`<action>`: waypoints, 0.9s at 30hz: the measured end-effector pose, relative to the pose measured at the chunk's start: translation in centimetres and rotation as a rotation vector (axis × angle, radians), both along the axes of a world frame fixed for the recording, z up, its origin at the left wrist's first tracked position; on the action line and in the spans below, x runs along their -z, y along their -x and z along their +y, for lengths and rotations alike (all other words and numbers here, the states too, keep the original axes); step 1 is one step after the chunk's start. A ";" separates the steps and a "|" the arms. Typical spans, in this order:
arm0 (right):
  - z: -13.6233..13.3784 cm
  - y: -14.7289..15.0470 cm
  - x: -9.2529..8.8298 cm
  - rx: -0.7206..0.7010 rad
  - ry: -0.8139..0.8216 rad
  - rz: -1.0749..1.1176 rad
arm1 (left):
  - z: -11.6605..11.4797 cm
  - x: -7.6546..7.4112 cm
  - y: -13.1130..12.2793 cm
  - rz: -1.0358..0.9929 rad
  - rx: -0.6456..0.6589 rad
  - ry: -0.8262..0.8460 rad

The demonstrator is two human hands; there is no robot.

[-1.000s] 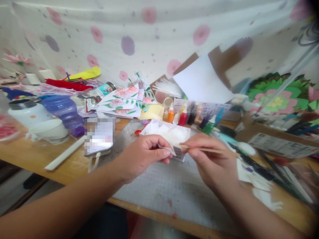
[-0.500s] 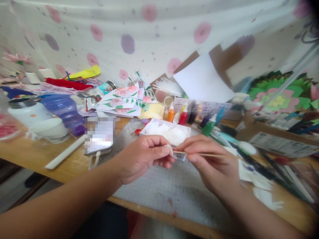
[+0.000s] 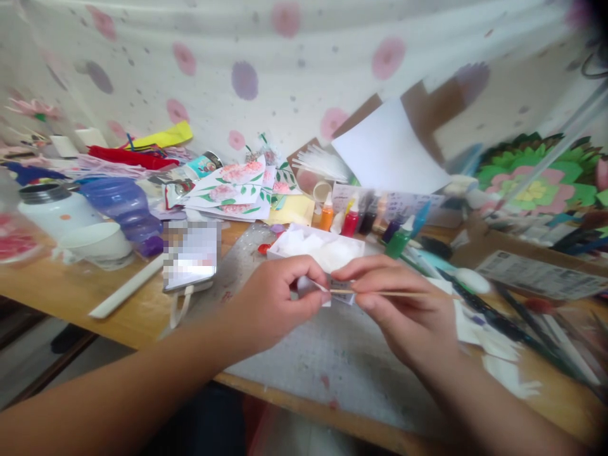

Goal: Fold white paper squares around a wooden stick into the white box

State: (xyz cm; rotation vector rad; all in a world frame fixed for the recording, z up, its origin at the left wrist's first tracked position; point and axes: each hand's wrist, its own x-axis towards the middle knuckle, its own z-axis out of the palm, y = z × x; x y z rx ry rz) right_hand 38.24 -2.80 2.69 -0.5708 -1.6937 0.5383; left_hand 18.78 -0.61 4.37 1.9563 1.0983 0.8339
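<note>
In my right hand [image 3: 408,307], a thin wooden stick [image 3: 394,294] lies between thumb and fingers, its tip pointing left. My left hand [image 3: 275,307] is closed in a pinch of thumb and forefinger at that tip. A small white piece [image 3: 326,301], thin like paper or fabric, shows at the pinch; most of it is hidden by the fingers. Just behind both hands stands a shallow white box [image 3: 280,248] holding soft white pieces [image 3: 327,248]. Under the hands lies a grey cutting mat [image 3: 323,361] with paint marks.
Small paint bottles, among them a green bottle [image 3: 399,240] and a red bottle [image 3: 350,223], stand behind the box. A phone [image 3: 192,259] with a cable and a white cup [image 3: 95,244] are at left. A cardboard box [image 3: 532,259] and tools crowd the right side.
My left hand has turned, its thumb and forefinger now closing at the stick's tip, and the white piece shows less. My right hand with the stick has hardly moved.
</note>
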 end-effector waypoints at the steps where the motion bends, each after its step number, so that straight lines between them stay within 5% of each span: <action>1: 0.0 0.0 0.0 -0.008 -0.003 -0.010 | -0.1 0.0 -0.1 0.026 -0.010 -0.016; 11: -0.3 0.3 0.1 0.064 -0.072 -0.113 | 0.1 -0.1 -0.3 0.007 -0.037 0.040; 20: -0.2 0.1 -0.5 0.009 -0.046 -0.019 | 0.5 0.6 0.3 -0.364 0.097 0.165; 27: -0.4 -0.1 -0.5 -0.020 -0.022 0.050 | 0.3 0.4 0.4 -0.273 0.121 0.164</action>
